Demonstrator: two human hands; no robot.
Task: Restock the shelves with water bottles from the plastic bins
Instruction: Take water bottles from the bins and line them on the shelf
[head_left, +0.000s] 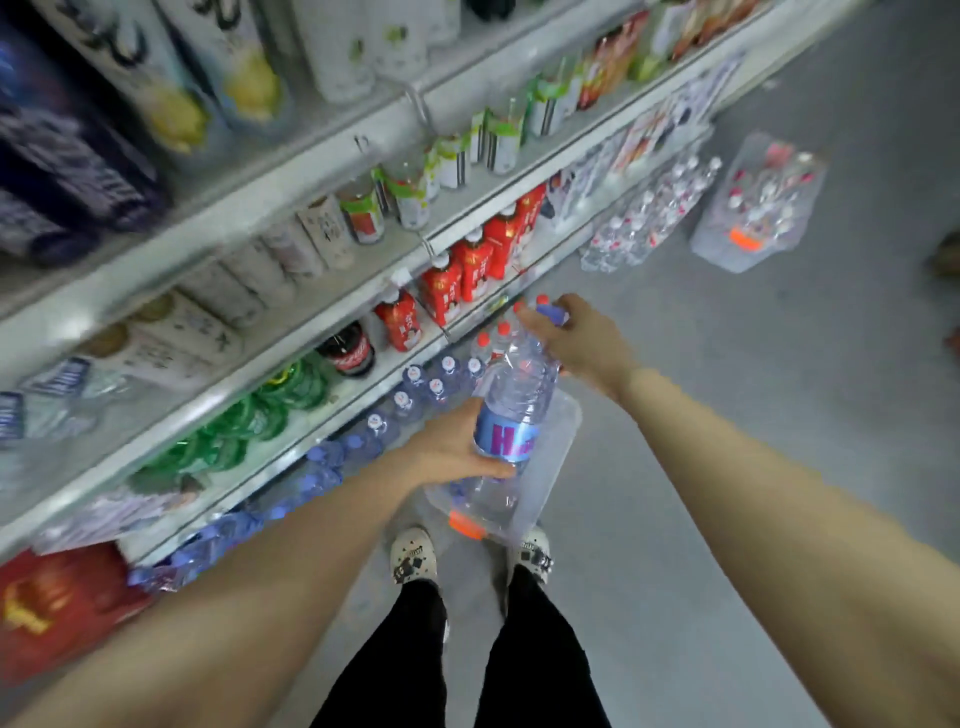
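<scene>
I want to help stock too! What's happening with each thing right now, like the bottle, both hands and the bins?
Water bottle: capped, tilted, held in both hands.
Left hand: grips the bottle's label end.
Right hand: grips the cap end.
Near bin: on the floor by the feet, open.
Far bin: on the floor, holding bottles.

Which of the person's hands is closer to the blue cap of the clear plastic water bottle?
Right. The right hand grips the clear plastic water bottle at its blue cap; the left hand holds the body lower down, at the blue label.
</scene>
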